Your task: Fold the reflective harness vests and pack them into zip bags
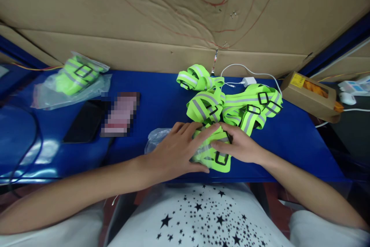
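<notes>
Near the front edge of the blue table lies a folded neon-yellow reflective strap (224,167) with grey stripes and black buckles. Its left end is inside a clear plastic bag (154,139). My left hand (176,147) spans the bag and the strap's left part, its thumb on the near side and its fingers across the top, gripping the bag around it. My right hand (241,145) holds the strap's right side, thumb on top; its other fingertips are partly hidden behind the strap.
More reflective straps (205,104) lie just beyond my hands. At the left are a bagged strap (76,75), a black phone (83,121) and a blurred-out pinkish screen (121,114). A white charger (249,81) with cable and a cardboard box (309,96) stand right, before a cardboard wall (144,46).
</notes>
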`<state>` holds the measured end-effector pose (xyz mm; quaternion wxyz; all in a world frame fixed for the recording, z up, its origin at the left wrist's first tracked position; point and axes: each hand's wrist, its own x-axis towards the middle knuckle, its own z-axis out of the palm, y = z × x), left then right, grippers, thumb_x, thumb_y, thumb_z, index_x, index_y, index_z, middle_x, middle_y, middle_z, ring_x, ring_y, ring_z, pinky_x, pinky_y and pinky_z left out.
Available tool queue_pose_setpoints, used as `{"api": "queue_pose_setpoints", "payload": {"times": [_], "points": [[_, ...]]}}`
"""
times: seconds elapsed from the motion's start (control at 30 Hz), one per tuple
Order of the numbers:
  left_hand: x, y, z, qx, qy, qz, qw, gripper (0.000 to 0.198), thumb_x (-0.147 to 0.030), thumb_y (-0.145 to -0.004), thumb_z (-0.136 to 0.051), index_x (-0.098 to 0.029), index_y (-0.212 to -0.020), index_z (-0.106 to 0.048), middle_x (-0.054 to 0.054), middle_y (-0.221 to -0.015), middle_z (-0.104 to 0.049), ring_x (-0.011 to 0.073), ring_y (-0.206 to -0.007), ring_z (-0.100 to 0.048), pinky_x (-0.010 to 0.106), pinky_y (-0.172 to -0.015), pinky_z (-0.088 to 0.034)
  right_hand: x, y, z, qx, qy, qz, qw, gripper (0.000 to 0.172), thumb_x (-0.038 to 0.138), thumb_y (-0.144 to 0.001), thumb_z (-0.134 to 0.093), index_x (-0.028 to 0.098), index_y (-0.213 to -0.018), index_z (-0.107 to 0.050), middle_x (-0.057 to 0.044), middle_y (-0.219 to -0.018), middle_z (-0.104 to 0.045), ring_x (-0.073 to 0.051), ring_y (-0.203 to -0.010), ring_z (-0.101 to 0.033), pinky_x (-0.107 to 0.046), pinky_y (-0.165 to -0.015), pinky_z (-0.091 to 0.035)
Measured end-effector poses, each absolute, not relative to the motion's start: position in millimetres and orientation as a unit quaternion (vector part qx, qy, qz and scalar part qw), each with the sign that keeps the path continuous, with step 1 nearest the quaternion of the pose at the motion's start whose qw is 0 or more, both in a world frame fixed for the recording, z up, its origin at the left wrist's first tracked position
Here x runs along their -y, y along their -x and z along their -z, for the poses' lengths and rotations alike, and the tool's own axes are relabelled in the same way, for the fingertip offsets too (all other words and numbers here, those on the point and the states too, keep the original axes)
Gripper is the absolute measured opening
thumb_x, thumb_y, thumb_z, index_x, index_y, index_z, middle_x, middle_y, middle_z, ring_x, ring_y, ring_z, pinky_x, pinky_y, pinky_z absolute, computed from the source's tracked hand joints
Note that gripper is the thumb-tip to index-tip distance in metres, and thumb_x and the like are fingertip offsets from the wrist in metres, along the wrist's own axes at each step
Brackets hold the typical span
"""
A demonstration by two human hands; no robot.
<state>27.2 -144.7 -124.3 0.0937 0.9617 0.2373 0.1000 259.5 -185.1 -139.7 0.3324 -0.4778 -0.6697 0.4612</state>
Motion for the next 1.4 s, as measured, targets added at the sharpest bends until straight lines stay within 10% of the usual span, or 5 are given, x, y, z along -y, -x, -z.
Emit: {"api": "queue_pose_setpoints", "payload": {"times": [0.43, 1.07, 1.4], "points": [[149.1, -41.7, 131.4, -0.239, -0.959, -0.122, -0.092, 0.114, -0.070, -0.074, -0.077, -0.021, -0.162, -0.020, 0.024, -0.129, -0.056, 0.0397, -0.121, -0.057, 0.049, -0.095, -0.049, 185.8, -250.8, 151.8, 0.644, 0.485, -0.423, 0.414, 0.037, 0.034, -0.090, -0.071, 0.024, -0.116, -0.048, -0.002, -0.104, -0.056, -0.019, -0.098, -0.057, -0.033, -0.087, -0.050], [149.3, -44.2, 112.1, -0.225, -0.962, -0.150, 0.022, 0.124, -0.066, -0.062, -0.088, -0.021, -0.158, -0.024, 0.018, -0.126, -0.062, 0.0361, -0.113, -0.063, 0.048, -0.092, -0.055, 188.4, -253.2, 149.3, 0.687, 0.471, -0.349, 0.429, 0.028, 0.028, -0.086, -0.075, 0.022, -0.104, -0.054, 0.001, -0.095, -0.061, -0.015, -0.083, -0.058, -0.030, -0.075, -0.052], [131.9, -20.2, 99.8, -0.203, -0.961, -0.161, 0.093, 0.047, -0.028, -0.086, -0.078, -0.014, -0.126, -0.057, 0.007, -0.107, -0.077, 0.0264, -0.089, -0.075, 0.041, -0.080, -0.061, 198.0, -256.3, 142.2, 0.877, 0.281, -0.026, 0.389, 0.024, 0.019, -0.097, -0.062, 0.018, -0.121, -0.059, -0.013, -0.119, -0.066, -0.022, -0.115, -0.068, -0.035, -0.095, -0.062]]}}
